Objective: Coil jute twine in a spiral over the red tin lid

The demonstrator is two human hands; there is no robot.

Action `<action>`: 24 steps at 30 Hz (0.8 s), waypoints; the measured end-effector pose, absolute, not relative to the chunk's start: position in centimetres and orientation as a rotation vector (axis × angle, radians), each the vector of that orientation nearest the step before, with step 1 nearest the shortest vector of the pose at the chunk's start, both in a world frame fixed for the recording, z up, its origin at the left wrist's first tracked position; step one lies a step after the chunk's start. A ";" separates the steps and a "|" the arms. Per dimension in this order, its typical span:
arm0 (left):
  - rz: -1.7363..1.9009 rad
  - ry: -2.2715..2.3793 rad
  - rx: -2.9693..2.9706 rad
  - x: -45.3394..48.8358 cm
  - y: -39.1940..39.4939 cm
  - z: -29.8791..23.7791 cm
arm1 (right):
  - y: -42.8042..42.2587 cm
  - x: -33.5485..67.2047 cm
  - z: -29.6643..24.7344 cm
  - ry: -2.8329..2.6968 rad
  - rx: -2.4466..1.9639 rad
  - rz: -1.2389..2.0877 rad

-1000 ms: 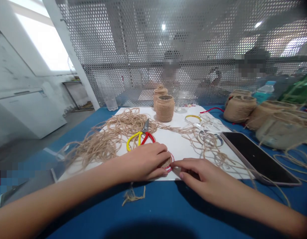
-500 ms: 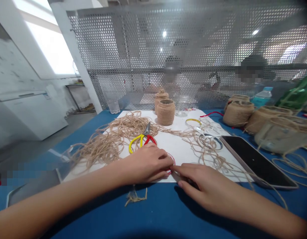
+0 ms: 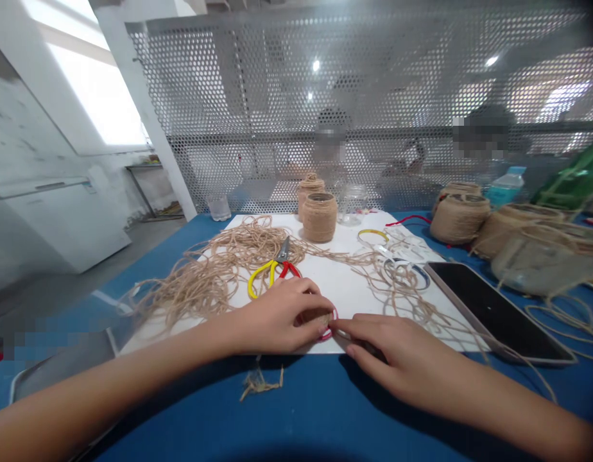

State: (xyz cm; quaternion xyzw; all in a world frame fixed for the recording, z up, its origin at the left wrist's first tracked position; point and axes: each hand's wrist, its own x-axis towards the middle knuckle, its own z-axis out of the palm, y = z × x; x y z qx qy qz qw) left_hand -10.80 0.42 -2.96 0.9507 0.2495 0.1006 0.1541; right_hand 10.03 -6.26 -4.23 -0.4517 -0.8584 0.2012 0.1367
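My left hand (image 3: pixel 277 317) is curled over a small pink-rimmed ring partly wound with jute twine (image 3: pixel 324 319), which lies on the white board (image 3: pixel 344 289). Thumb and fingers pinch its edge. My right hand (image 3: pixel 393 356) lies beside it, forefinger tip touching the ring's right side, the other fingers bent on the board's front edge. A tangle of loose jute twine (image 3: pixel 214 269) spreads behind the left hand. Scissors with a yellow and a red handle (image 3: pixel 272 266) lie on the twine just beyond my left fingers.
Two twine-wrapped jars (image 3: pixel 318 215) stand at the back of the board, with more wrapped pots (image 3: pixel 460 215) at the right. A dark tablet (image 3: pixel 493 311) lies right of the board. Plastic rings (image 3: pixel 373 234), a twine scrap (image 3: pixel 258 382) and a perforated screen (image 3: pixel 373 96) are nearby; people sit behind it.
My left fingers have lifted slightly, so more of the twine-wound ring shows. The right forefinger stays at the ring. The view has barely shifted.
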 end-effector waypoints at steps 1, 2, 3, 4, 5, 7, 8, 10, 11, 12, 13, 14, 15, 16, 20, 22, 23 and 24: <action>0.262 0.729 2.728 -10.8 0.3 -2.8 | -6.2 10.1 -4.2 -2.484 -1.315 0.571; 0.231 0.739 2.732 -10.7 0.2 -2.6 | -6.2 10.1 -4.3 -2.489 -1.321 0.564; 0.204 0.747 2.741 -10.7 0.0 -2.5 | -6.1 10.2 -4.3 -2.493 -1.323 0.556; 0.185 0.753 2.756 -10.7 -0.2 -2.4 | -6.1 10.2 -4.3 -2.496 -1.323 0.547; 0.174 0.759 2.779 -10.7 -0.4 -2.4 | -6.0 10.2 -4.4 -2.498 -1.323 0.541; 0.163 0.764 2.840 -10.8 -0.8 -2.3 | -5.9 10.2 -4.4 -2.503 -1.317 0.540; 0.153 0.764 2.868 -10.8 -1.0 -2.3 | -5.9 10.2 -4.5 -2.503 -1.314 0.542; 0.113 0.772 2.907 -10.8 -1.1 -2.3 | -5.9 10.2 -4.5 -2.509 -1.312 0.544; 0.093 0.779 2.918 -10.8 -1.2 -2.3 | -5.9 10.2 -4.6 -2.512 -1.310 0.536; 0.076 0.785 2.925 -10.8 -1.1 -2.3 | -5.9 10.3 -4.6 -2.513 -1.311 0.518; 0.064 0.789 2.928 -10.8 -1.0 -2.3 | -5.9 10.3 -4.6 -2.513 -1.318 0.494; 0.056 0.796 2.930 -10.8 -0.9 -2.4 | -5.9 10.4 -4.6 -2.514 -1.324 0.466; 0.053 0.801 2.934 -10.9 -0.8 -2.4 | -6.0 10.4 -4.6 -2.516 -1.329 0.441; 0.056 0.808 2.943 -10.9 -0.7 -2.5 | -6.0 10.5 -4.6 -2.519 -1.338 0.423; 0.114 0.886 3.034 -10.9 -0.3 -3.0 | -5.9 10.8 -4.3 -2.533 -1.383 0.393; 0.143 0.934 3.088 -10.8 -0.2 -3.3 | -5.7 10.9 -4.1 -2.536 -1.414 0.380; 0.148 0.956 3.113 -10.7 -0.1 -3.5 | -5.7 10.9 -4.0 -2.539 -1.427 0.378; 0.146 0.974 3.136 -10.7 -0.1 -3.7 | -5.6 10.9 -4.0 -2.541 -1.436 0.380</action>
